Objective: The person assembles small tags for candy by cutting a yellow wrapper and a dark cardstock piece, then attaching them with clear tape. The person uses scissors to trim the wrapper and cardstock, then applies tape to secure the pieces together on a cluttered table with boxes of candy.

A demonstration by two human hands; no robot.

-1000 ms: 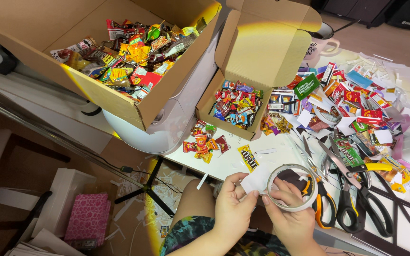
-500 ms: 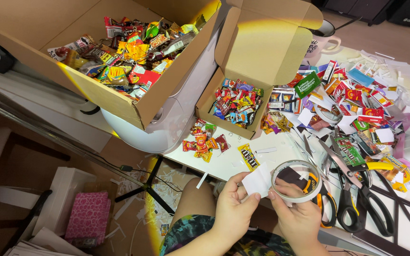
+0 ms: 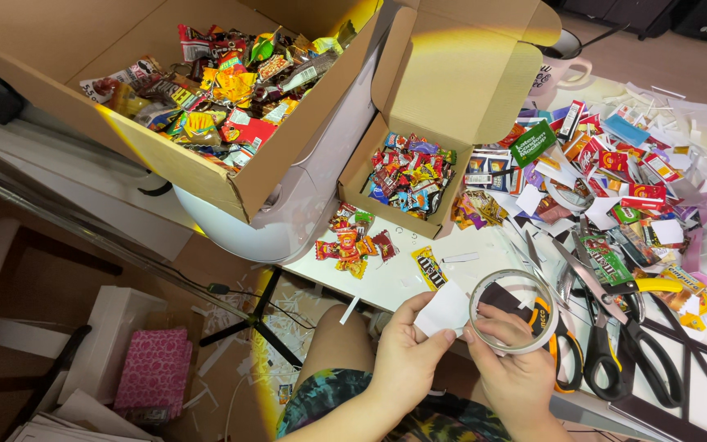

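A white paper slip is pinched in the left hand at the table edge. The clear tape roll, gripped by the right hand, has been drawn closer against the slip since a second ago, suggesting taping underway.

2 open cardboard boxes of bright wrappers (yellow packet on table)

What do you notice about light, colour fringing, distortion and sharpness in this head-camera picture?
Head view: a warm yellow flare streaks the large cardboard box and the floor below; straight edges bow from wide-angle distortion; the left hand with its white paper piece and the right hand holding the clear tape roll look sharp, evenly lit.
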